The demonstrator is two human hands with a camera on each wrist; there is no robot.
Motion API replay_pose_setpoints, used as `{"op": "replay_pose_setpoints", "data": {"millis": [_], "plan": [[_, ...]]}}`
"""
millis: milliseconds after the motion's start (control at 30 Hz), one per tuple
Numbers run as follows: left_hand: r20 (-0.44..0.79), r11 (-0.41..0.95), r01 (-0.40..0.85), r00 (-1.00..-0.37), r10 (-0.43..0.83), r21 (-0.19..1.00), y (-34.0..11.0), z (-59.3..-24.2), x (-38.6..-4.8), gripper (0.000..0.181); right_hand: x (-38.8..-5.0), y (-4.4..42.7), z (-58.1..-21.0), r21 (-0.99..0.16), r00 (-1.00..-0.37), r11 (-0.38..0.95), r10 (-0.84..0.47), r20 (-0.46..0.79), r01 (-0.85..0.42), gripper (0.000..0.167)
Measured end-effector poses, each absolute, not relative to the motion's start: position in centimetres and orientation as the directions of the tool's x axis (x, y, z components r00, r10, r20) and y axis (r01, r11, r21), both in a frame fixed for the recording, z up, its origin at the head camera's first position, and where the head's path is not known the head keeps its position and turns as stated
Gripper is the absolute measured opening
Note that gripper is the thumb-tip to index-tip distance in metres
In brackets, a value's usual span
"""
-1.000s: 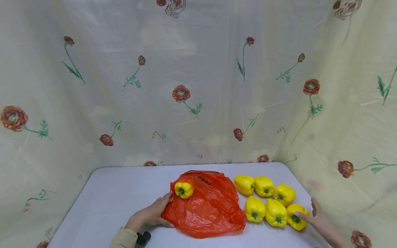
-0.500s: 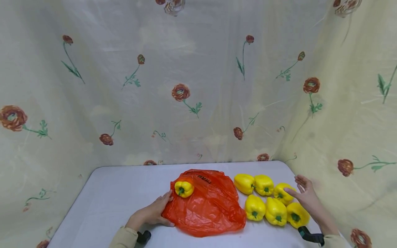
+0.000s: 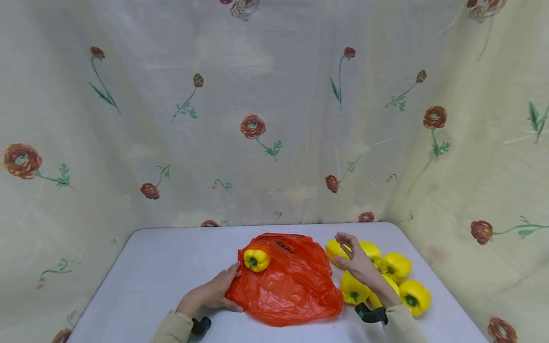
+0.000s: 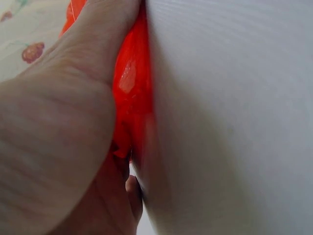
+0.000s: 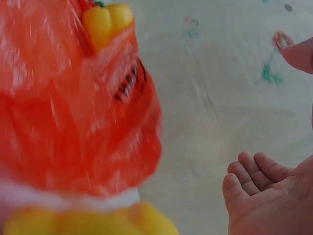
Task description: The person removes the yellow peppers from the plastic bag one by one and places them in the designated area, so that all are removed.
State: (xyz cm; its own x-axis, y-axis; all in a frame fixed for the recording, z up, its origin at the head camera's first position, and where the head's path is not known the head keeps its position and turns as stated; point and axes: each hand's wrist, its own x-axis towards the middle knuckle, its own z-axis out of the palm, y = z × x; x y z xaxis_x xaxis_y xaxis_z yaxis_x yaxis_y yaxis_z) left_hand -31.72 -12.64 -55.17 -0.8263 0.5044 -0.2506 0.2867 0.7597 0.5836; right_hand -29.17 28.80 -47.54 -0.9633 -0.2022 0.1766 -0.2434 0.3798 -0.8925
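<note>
A crinkled red plastic bag point(image 3: 287, 286) lies mid-table with dark printing on its far side. At its upper left corner a yellow bell pepper point(image 3: 256, 260) shows, stem toward me. My left hand point(image 3: 214, 291) grips the bag's left edge, thumb apart from the fingers; the left wrist view has red plastic between them. Raised over the back-left part of a group of yellow bell peppers point(image 3: 396, 267), my right hand point(image 3: 362, 267) is empty. Its fingers are loosely bent and the thumb stands apart in the right wrist view. The right hand and forearm partly cover several peppers.
The white table point(image 3: 171, 267) has rounded far corners. A pale curtain point(image 3: 291, 181) printed with flowers hangs behind it and along both sides. Small dark devices sit at both wrists, the right one point(image 3: 371, 314) close to the front peppers.
My right hand has moved from the front-right pepper, up and then left across the group, toward the bag. The left hand, bag and peppers stay put.
</note>
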Motion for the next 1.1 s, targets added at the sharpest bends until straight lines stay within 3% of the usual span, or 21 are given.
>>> {"op": "replay_pose_setpoints", "data": {"millis": [633, 900, 1100], "plan": [[-0.253, 0.764, 0.284, -0.829, 0.500, 0.580, -13.2, -55.3, -31.6, 0.121, -32.5, 17.3, -49.4, -0.924, -0.879, 0.314, -0.474, 0.048, -0.220, 0.069], [-0.246, 0.763, 0.293, -0.828, 0.504, 0.576, -13.1, -55.7, -31.9, 0.122, -34.8, 14.3, -50.1, -0.906, -0.852, 0.349, -0.522, 0.026, -0.242, 0.059], [-0.250, 0.766, 0.285, -0.831, 0.497, 0.577, -12.8, -55.4, -32.0, 0.121, -36.2, 13.5, -51.7, -0.907, -0.862, 0.371, -0.506, -0.019, -0.199, 0.063]]}}
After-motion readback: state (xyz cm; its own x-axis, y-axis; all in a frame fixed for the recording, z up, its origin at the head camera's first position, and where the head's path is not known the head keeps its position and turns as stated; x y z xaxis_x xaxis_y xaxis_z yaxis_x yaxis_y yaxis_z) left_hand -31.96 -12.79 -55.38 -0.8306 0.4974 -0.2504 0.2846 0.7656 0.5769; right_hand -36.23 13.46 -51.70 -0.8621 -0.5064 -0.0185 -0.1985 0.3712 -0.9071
